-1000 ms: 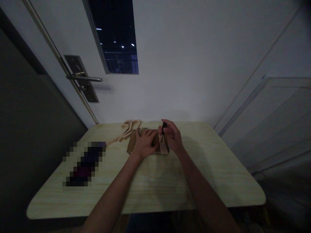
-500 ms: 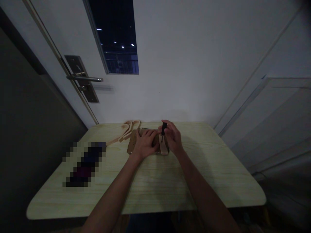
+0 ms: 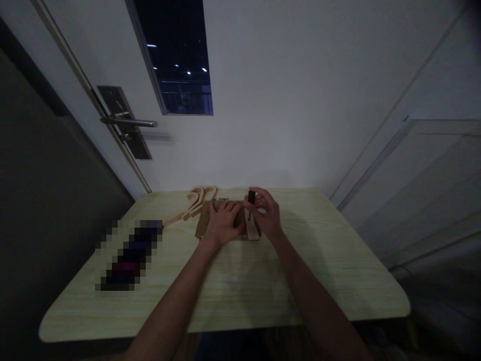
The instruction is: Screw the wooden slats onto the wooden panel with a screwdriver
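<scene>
A flat brown wooden panel (image 3: 205, 222) lies on the pale wooden table (image 3: 233, 281), near its far edge. My left hand (image 3: 222, 224) lies on top of the panel, fingers bent and pressing it down. A lighter wooden strip (image 3: 252, 229) stands at the panel's right end. My right hand (image 3: 265, 213) pinches a small black-handled screwdriver (image 3: 251, 197), held upright over the strip. The tool's tip is hidden among my fingers.
Several curved pale wooden pieces (image 3: 195, 200) lie at the table's far edge, left of the panel. A blurred dark object (image 3: 130, 254) rests on the table's left side. A door with a metal handle (image 3: 128, 122) stands behind at left; a white wall lies straight ahead.
My right fingers have shifted slightly around the screwdriver handle, as if turning it. The left hand and the panel have stayed put.
</scene>
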Action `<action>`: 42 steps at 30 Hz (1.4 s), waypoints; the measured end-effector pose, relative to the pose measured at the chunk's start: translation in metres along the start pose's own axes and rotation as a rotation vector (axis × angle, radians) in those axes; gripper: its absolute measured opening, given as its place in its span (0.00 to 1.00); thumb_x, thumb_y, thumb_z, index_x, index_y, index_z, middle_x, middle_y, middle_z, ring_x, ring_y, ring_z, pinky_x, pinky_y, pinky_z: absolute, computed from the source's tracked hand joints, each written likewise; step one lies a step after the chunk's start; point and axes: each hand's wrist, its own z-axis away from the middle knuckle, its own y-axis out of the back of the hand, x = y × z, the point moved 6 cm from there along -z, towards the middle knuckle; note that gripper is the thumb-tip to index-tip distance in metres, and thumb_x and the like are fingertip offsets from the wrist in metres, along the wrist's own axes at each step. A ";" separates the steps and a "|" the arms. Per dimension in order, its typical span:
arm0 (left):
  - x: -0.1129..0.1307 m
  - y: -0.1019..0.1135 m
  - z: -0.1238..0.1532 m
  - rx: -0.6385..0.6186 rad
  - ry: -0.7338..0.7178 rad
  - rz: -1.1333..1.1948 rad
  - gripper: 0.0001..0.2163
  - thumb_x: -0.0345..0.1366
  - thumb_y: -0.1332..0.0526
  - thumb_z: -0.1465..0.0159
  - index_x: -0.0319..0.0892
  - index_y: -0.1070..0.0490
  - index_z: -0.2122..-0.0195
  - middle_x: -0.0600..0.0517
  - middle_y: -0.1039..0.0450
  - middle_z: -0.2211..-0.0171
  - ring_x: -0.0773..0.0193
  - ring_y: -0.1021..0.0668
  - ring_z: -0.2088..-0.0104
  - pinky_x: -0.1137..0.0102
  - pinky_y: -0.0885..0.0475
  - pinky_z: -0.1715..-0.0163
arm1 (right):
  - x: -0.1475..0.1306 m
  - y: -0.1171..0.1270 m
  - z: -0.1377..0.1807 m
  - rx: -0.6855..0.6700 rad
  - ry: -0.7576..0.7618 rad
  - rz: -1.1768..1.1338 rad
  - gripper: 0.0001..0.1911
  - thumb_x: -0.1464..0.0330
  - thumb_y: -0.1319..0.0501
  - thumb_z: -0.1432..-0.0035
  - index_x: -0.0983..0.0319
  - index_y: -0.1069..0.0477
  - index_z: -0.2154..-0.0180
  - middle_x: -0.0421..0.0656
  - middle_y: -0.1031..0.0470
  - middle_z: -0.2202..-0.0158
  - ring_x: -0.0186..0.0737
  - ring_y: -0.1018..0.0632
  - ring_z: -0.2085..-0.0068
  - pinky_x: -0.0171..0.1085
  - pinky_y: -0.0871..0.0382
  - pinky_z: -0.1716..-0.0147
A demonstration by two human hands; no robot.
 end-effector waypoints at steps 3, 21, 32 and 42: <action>0.001 0.001 0.000 -0.004 0.003 0.012 0.21 0.40 0.44 0.38 0.50 0.39 0.43 0.48 0.33 0.42 0.50 0.35 0.41 0.35 0.58 0.40 | -0.003 -0.001 0.002 0.007 0.058 0.088 0.22 0.60 0.37 0.43 0.53 0.32 0.47 0.42 0.26 0.60 0.32 0.25 0.69 0.31 0.26 0.74; 0.003 0.003 0.001 -0.015 0.001 0.028 0.21 0.40 0.44 0.38 0.51 0.39 0.43 0.49 0.33 0.42 0.50 0.35 0.41 0.36 0.59 0.40 | -0.005 0.006 0.001 0.079 0.040 0.071 0.15 0.60 0.36 0.43 0.54 0.28 0.54 0.42 0.25 0.60 0.36 0.22 0.65 0.35 0.24 0.70; 0.002 0.003 0.001 -0.012 -0.008 0.034 0.21 0.40 0.44 0.38 0.50 0.39 0.43 0.49 0.34 0.41 0.51 0.36 0.40 0.35 0.61 0.40 | -0.014 0.001 0.003 -0.069 0.060 -0.066 0.17 0.59 0.46 0.36 0.54 0.33 0.47 0.46 0.23 0.55 0.39 0.20 0.58 0.41 0.23 0.59; 0.004 0.006 0.000 -0.021 -0.002 0.024 0.20 0.40 0.44 0.38 0.51 0.39 0.43 0.50 0.33 0.42 0.51 0.36 0.40 0.35 0.59 0.40 | -0.001 0.007 -0.002 0.039 -0.031 0.019 0.17 0.61 0.35 0.46 0.54 0.29 0.54 0.42 0.26 0.61 0.35 0.23 0.65 0.32 0.27 0.74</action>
